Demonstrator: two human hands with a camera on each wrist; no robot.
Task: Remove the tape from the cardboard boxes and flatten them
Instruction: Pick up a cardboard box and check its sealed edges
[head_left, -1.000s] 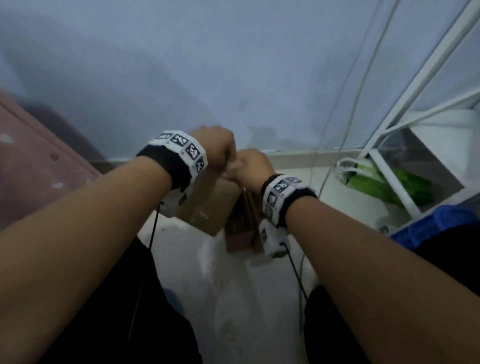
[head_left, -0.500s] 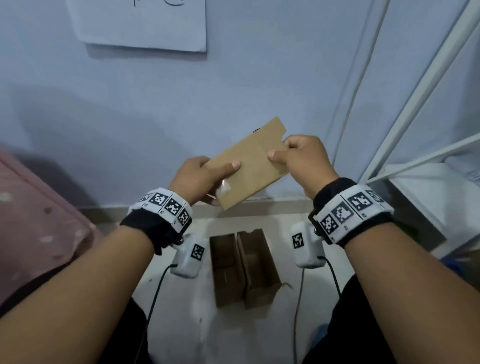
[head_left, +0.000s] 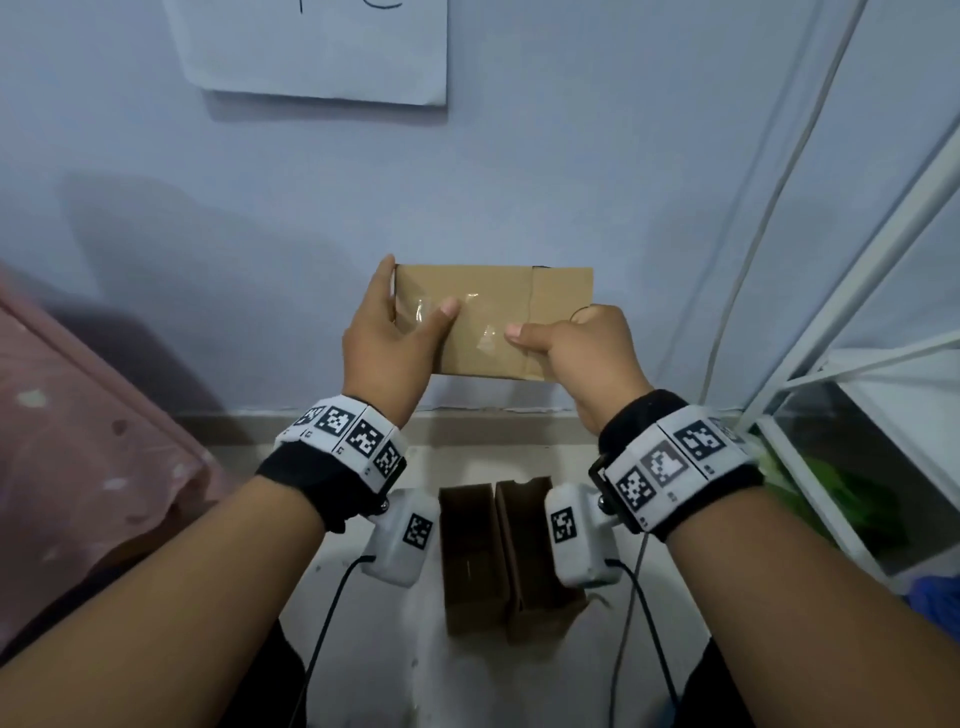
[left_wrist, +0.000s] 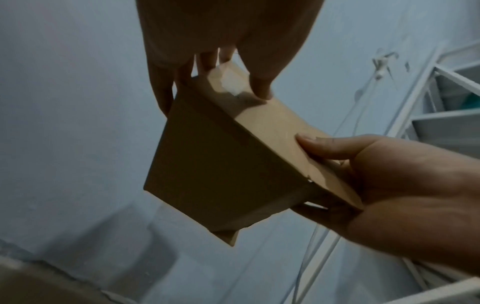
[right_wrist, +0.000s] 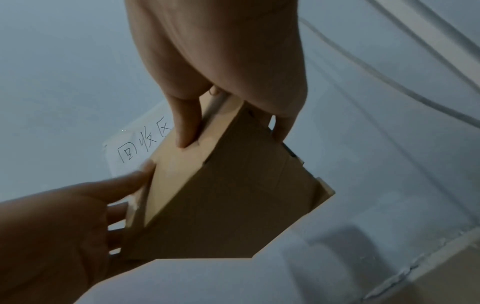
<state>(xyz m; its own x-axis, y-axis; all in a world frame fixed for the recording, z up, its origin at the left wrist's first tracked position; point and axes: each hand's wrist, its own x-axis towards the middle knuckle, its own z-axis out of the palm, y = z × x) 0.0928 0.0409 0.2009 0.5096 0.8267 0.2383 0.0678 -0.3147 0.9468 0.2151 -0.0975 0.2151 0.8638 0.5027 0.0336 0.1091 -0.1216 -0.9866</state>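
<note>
You hold the small cardboard box (head_left: 493, 322) up in the air, in front of the wall (head_left: 208, 208). Your left hand (head_left: 387, 343) and right hand (head_left: 576, 358) each pinch one end. The clear tape (head_left: 480, 327) looks slick, so your thumbs may slip. Pull hard and the cardboard could tear.

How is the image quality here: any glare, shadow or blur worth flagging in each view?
Head view: dim bluish light, glare on the clear tape across the brown cardboard box, lines bowed at the edges. Left wrist view: the box's underside is in deep shadow, the left hand soft. Right wrist view: the right hand backlit, the wall hazy.
</note>
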